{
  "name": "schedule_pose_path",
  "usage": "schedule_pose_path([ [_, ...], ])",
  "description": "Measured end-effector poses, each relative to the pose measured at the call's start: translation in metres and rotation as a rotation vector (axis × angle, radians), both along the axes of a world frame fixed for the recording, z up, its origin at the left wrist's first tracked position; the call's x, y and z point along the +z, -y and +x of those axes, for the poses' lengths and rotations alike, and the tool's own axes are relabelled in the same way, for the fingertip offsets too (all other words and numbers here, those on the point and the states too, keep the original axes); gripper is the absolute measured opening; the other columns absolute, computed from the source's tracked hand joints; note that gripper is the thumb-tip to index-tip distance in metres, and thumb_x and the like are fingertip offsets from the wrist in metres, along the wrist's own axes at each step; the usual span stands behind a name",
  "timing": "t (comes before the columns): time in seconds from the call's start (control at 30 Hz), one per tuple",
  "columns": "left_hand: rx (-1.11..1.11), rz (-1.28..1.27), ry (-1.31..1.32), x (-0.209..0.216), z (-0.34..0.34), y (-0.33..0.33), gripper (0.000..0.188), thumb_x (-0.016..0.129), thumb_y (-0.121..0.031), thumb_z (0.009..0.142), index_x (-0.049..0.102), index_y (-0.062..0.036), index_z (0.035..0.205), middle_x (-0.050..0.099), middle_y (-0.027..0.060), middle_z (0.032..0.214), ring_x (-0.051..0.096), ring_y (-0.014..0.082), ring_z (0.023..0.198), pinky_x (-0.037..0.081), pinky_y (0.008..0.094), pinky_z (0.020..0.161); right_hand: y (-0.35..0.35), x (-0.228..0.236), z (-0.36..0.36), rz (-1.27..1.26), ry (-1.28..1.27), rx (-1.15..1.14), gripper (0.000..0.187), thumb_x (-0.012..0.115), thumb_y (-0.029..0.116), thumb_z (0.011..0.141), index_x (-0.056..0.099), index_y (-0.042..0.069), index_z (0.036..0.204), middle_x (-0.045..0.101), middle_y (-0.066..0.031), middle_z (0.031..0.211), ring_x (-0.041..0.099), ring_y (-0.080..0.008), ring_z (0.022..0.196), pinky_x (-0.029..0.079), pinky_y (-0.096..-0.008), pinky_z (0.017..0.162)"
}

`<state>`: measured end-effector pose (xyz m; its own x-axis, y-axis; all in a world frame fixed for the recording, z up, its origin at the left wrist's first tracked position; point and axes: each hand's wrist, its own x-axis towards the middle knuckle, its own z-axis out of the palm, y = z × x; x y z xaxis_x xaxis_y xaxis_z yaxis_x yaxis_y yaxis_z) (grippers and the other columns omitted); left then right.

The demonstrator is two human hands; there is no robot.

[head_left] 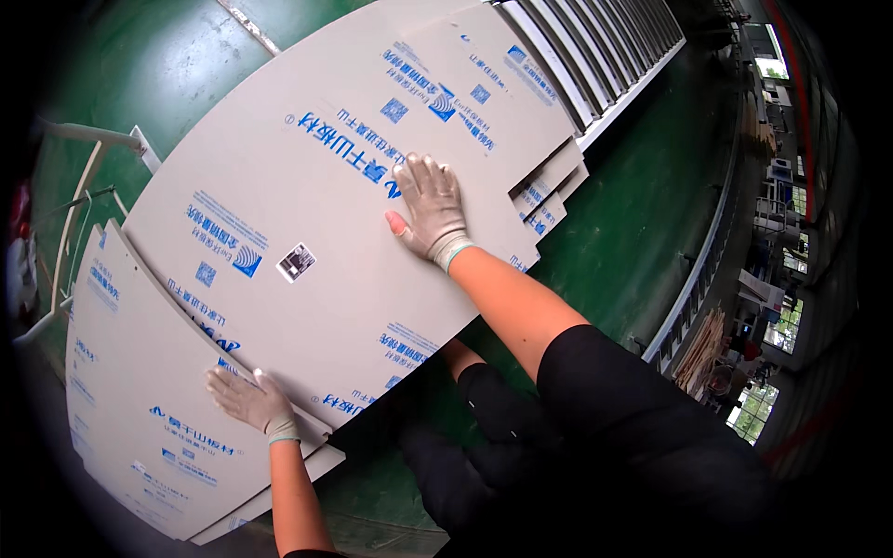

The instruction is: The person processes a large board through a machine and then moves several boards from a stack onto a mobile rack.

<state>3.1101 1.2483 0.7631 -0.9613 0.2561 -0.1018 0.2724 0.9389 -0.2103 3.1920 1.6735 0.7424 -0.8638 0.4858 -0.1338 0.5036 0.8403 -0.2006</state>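
A large grey board with blue print and a small black-and-white label lies flat before me. My right hand, in a pale work glove with the thumb tip bare, rests open on the board's upper right part. Lower left, my gloved left hand has its fingers stretched out at the edge of a second printed board. That board lies beside the large one, with another board edge showing under it. Neither hand grips anything.
Metal rollers run off at the upper right. More board corners stick out below the right edge. A pale metal frame stands at the left. Beyond the green floor, a long rail curves along the right.
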Motion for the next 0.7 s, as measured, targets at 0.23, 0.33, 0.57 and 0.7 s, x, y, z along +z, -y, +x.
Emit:
schedule_pose_path([
  [0.23,-0.034,0.127,0.100,0.009,-0.007,-0.020,0.088,0.056,-0.039,0.087,0.023,0.0080,0.154,0.018,0.0257,0.163,0.011,0.0431,0.152,0.006,0.0524,0.123,-0.008,-0.023,0.012,0.252,-0.049,0.017,0.073,0.057,0.045,0.092,0.034,0.015,0.154,0.032,-0.0140,0.159,0.027,-0.0324,0.148,0.015,-0.0513,0.122],
  [0.33,-0.032,0.217,0.080,0.008,-0.006,-0.016,0.087,0.057,-0.038,0.086,0.026,0.0066,0.153,0.020,0.0250,0.163,0.011,0.0433,0.152,0.006,0.0551,0.122,-0.009,-0.030,0.010,0.266,-0.140,0.044,0.068,0.055,0.046,0.094,0.037,0.016,0.153,0.035,-0.0123,0.158,0.028,-0.0325,0.148,0.017,-0.0499,0.122],
  [0.57,-0.009,0.290,0.102,0.014,-0.010,-0.017,0.082,0.059,-0.037,0.083,0.031,0.0020,0.151,0.026,0.0232,0.158,0.015,0.0446,0.148,0.009,0.0593,0.120,-0.017,-0.043,0.011,0.312,-0.290,0.109,0.062,0.050,0.050,0.098,0.039,0.020,0.152,0.039,-0.0100,0.157,0.034,-0.0312,0.145,0.024,-0.0473,0.120],
  [0.7,-0.022,0.305,0.108,0.013,-0.007,-0.013,0.083,0.059,-0.038,0.084,0.031,0.0025,0.150,0.025,0.0239,0.158,0.015,0.0455,0.148,0.009,0.0604,0.119,-0.020,-0.050,0.012,0.314,-0.340,0.124,0.059,0.049,0.049,0.099,0.044,0.019,0.149,0.043,-0.0102,0.154,0.038,-0.0311,0.143,0.028,-0.0456,0.119],
])
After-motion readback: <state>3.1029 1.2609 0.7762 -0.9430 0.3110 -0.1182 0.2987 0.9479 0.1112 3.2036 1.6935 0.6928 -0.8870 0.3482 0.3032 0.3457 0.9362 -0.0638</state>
